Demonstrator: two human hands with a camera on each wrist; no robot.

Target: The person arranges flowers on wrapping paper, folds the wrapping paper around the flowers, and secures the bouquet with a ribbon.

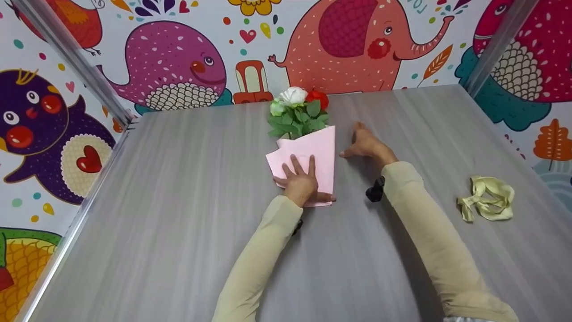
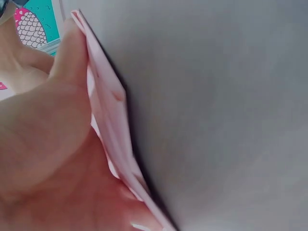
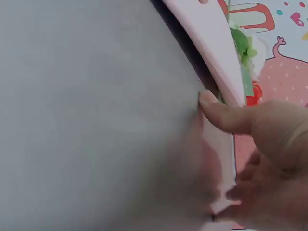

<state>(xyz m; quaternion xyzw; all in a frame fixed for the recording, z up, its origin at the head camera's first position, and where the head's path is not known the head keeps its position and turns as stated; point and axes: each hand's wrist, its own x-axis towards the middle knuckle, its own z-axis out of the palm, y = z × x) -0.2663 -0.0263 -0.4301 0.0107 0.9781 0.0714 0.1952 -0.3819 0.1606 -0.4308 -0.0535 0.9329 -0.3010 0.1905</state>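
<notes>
The left hand (image 1: 301, 181) lies flat, fingers spread, pressing the folded pink paper wrap (image 1: 319, 150). The flowers' green leaves and white and red blooms (image 1: 298, 111) poke out beyond its fingertips, stems hidden. The right hand (image 1: 366, 144) rests relaxed on the grey wood-grain table (image 1: 178, 214) just beside the wrap; whether its thumb touches the paper edge is hard to tell. A pale yellow ribbon (image 1: 487, 205) lies well right of the right forearm.

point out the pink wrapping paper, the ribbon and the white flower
pink wrapping paper (image 1: 322, 147), head view, bare right flap
ribbon (image 1: 487, 199), head view, middle of the loops
white flower (image 1: 293, 95), head view, centre of the bloom
</notes>
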